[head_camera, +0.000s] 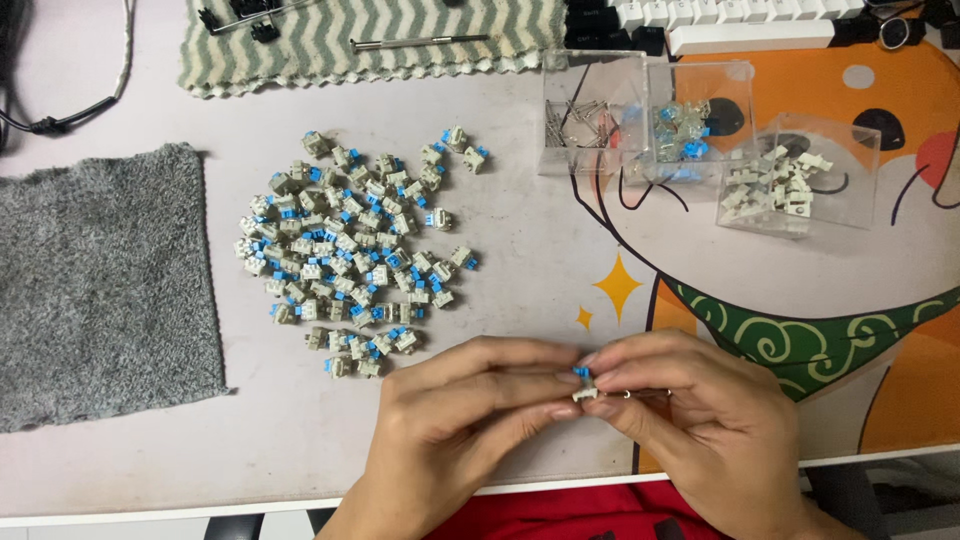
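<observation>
Near the front edge of the desk mat (500, 260), the left hand (455, 425) and right hand (700, 415) are meeting, fingertips of both pinching one small keyboard switch (583, 385) with a blue stem between them. A heap of loose switches (350, 260) is lying just behind the left hand, toward the mat's middle. A grey cloth (100, 285) is lying at the left edge.
</observation>
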